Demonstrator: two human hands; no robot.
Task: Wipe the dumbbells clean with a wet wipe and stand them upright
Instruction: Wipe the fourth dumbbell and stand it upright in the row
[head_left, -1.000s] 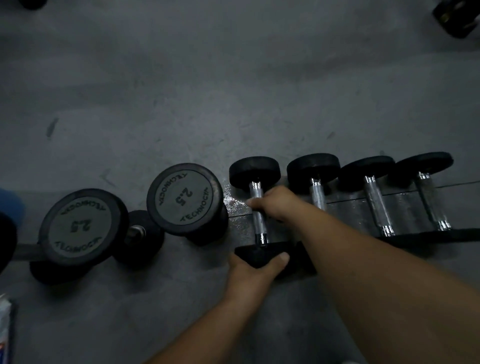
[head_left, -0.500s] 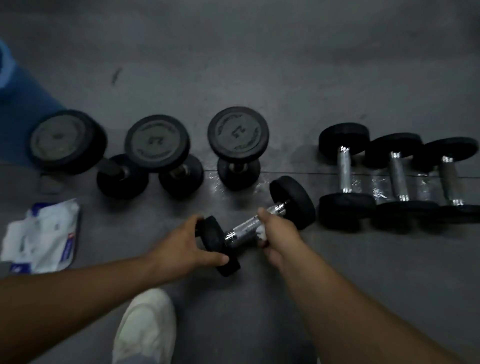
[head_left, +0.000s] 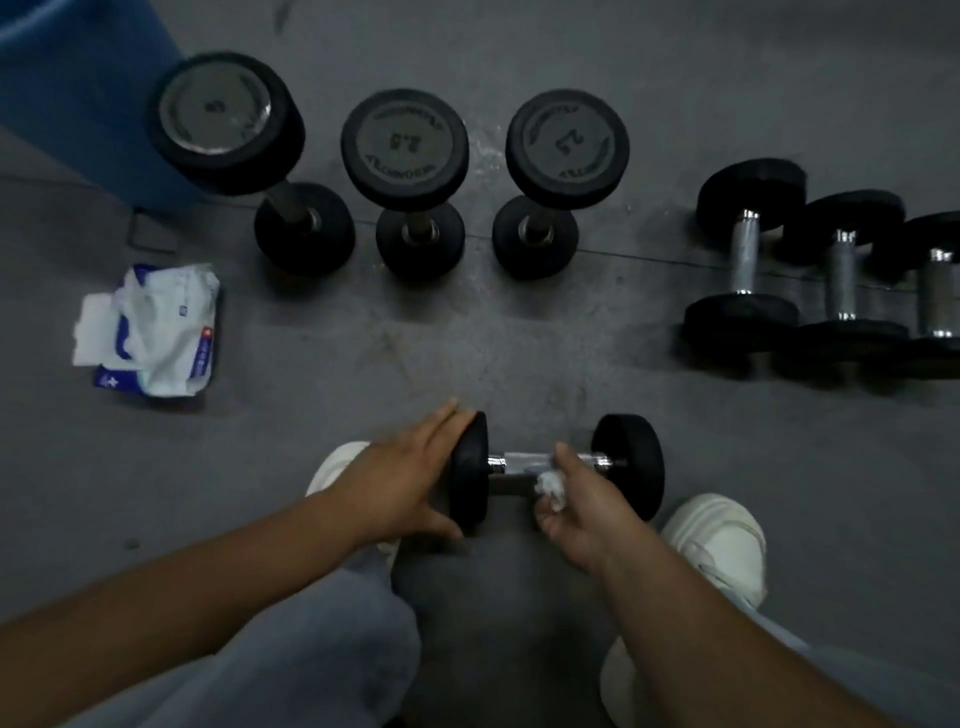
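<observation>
Head view: a grey floor (head_left: 519, 353) lies under everything, and one small dumbbell (head_left: 519, 461) sits level low in the middle, its chrome handle running left to right between two black heads. I cannot tell whether it rests on the floor or is held just off it.

Far beyond the dumbbell and to its left stands a blue block (head_left: 67, 93), cut off by the frame edge.

Three upright dumbbells stand in a row beyond the dumbbell. The biggest (head_left: 226, 122) is furthest left, just beside the blue block, with a metal end face. The other two (head_left: 405, 148) (head_left: 567, 148) are marked 2.5.

Three lying dumbbells (head_left: 743, 260) (head_left: 841, 280) (head_left: 935, 291) are beyond the dumbbell and to its right, side by side, handles pointing away from the person.

An opened white and blue pack (head_left: 156, 332) lies well to the left of the dumbbell, a little beyond it.

Two white shoes (head_left: 332, 467) (head_left: 722, 540) flank the dumbbell, one at each end.

The left hand (head_left: 395, 488) presses on the dumbbell's left head, its fingers (head_left: 441, 421) straight along the outer face and the thumb reaching under the rim.

The right hand (head_left: 582, 514) is at the handle near the right head, fingers curled, gripping a wipe (head_left: 551, 488) that is crumpled, white and touching the handle.
</observation>
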